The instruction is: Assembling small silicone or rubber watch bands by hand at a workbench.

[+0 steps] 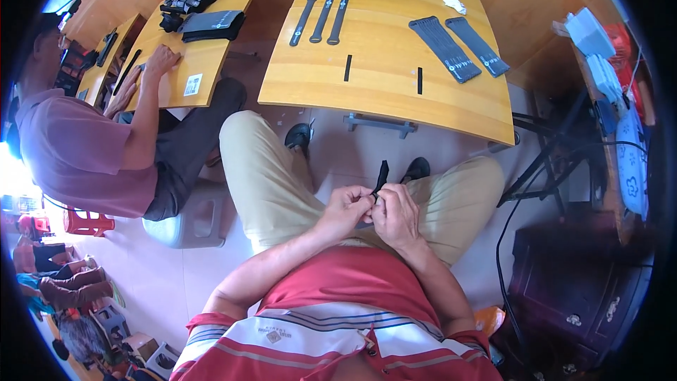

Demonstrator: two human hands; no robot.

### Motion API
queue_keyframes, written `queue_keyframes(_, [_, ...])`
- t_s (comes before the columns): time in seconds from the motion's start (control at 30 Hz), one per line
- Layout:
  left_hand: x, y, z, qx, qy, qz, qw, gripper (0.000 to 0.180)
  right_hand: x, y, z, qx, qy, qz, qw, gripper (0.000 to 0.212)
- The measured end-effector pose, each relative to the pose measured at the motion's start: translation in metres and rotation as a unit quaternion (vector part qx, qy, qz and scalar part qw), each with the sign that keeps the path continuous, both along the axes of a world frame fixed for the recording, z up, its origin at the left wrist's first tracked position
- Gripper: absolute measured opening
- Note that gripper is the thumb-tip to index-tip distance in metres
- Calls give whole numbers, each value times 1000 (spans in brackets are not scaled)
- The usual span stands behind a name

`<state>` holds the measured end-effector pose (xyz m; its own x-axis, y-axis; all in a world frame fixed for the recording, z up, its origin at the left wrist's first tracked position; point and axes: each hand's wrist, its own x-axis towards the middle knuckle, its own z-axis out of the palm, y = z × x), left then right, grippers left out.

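Head view: just below the frame's centre, our bare left hand (349,206) and bare right hand (395,216) pinch a narrow black fabric-like strip (382,173), which could slip if either pinch loosens.

Glare whites out the left edge, while fisheye distortion bows the wooden table (381,35) amid black corners.

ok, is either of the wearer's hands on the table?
No, the left hand and right hand both hold a black strip, short of the wooden table.
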<state>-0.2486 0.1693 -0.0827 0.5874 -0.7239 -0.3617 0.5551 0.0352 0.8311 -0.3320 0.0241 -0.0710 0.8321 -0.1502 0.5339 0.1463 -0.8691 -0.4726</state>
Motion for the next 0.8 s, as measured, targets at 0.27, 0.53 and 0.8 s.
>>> queue_keyframes(0.27, [4, 4, 13, 24, -44, -15, 999, 14, 0, 0, 1, 189, 45, -7, 981, 7])
queue_keyframes(0.53, [8, 1, 13, 2, -23, 17, 1000, 13, 0, 8, 6, 58, -13, 2, 998, 27])
queue_keyframes(0.8, [13, 9, 13, -7, 16, -42, 999, 13, -4, -2, 4, 61, -13, 26, 998, 26])
